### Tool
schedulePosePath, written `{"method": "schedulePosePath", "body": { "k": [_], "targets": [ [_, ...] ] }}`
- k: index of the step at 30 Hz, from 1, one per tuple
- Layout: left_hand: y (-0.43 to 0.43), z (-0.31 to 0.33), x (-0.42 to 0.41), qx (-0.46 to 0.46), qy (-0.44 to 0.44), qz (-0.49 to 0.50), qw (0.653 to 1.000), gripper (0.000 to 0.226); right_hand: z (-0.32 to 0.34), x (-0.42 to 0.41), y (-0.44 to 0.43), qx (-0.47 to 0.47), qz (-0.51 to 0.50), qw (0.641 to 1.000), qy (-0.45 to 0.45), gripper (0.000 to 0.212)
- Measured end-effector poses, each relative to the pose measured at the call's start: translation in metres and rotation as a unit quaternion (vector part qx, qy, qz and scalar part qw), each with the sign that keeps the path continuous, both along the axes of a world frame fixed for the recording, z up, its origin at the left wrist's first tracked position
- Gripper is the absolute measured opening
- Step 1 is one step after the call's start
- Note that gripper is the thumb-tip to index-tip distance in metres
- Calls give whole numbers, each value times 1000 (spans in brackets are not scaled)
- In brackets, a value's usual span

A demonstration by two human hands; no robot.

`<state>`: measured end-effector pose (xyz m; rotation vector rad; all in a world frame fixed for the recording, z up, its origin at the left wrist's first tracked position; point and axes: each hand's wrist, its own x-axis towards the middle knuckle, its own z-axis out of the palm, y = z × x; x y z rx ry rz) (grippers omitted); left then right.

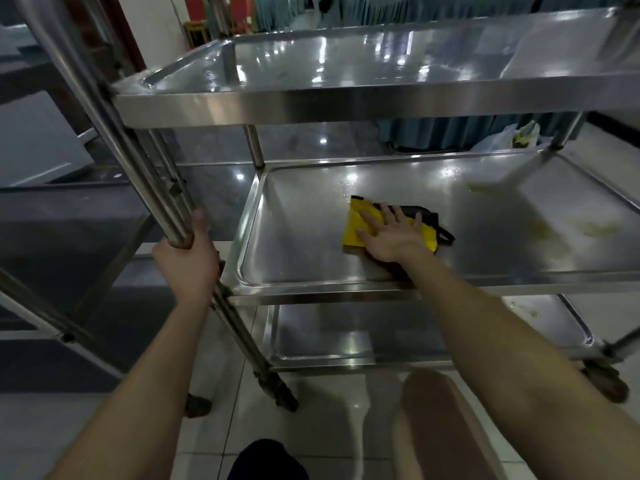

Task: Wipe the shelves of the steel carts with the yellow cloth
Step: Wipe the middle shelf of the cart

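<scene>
**Nearest the camera**
- Bare knee [446,427], bottom right, over the white tiled floor [104,427].
- Dark rounded shape [266,460] at the bottom edge. What it is cannot be told.
- Two bare forearms reach forward from the lower corners.

**Hands**
- Left hand [188,261]: fingers and thumb wrapped round a slanting steel tube [138,157] at the left end of the cart, beside the corner of the middle shelf.
- Right hand [391,237]: flat, palm down, fingers straight and spread, pressing on the yellow cloth.

**Task items**
- Yellow cloth [356,223]: folded, with black edging and a black loop sticking out on its right side. It lies on the middle shelf, left of centre and partly under the right hand.
- Steel cart, three tiers:
  - Top shelf [346,105]: glossy, with ceiling lights reflected in it.
  - Middle shelf [294,244]: a tray with a raised rim. Yellowish smears [595,228] sit on its right part, well apart from the cloth.
  - Bottom shelf [346,341]: close to the floor, with a small pale smear near its right end.
- Casters: one under the near left leg [284,396], one at the right [609,382].

**Surroundings**
- Second steel cart [52,237]: dim, along the left edge.
- Pale plastic bag [502,136]: on the floor beyond the cart.
- Red chairs [239,12] and teal draped cloth [415,12]: far background.
</scene>
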<state>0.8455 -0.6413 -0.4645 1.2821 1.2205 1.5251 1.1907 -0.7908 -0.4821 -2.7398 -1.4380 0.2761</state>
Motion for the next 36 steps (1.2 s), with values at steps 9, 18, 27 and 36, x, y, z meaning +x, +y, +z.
{"method": "schedulePosePath", "body": {
  "k": [9, 18, 27, 36],
  "targets": [
    [13, -5, 0, -6, 10, 26, 1000, 58, -12, -196, 82, 37, 190, 981, -2, 67],
    [8, 2, -3, -8, 27, -6, 1000, 62, -7, -109, -4, 25, 151, 988, 12, 64],
    [8, -3, 0, -8, -4, -19, 1000, 53, -7, 19, -56, -6, -64, 998, -2, 71],
    [12, -6, 3, 13, 9, 1, 1000, 39, 3, -153, 137, 12, 105, 994, -3, 70]
  ]
}}
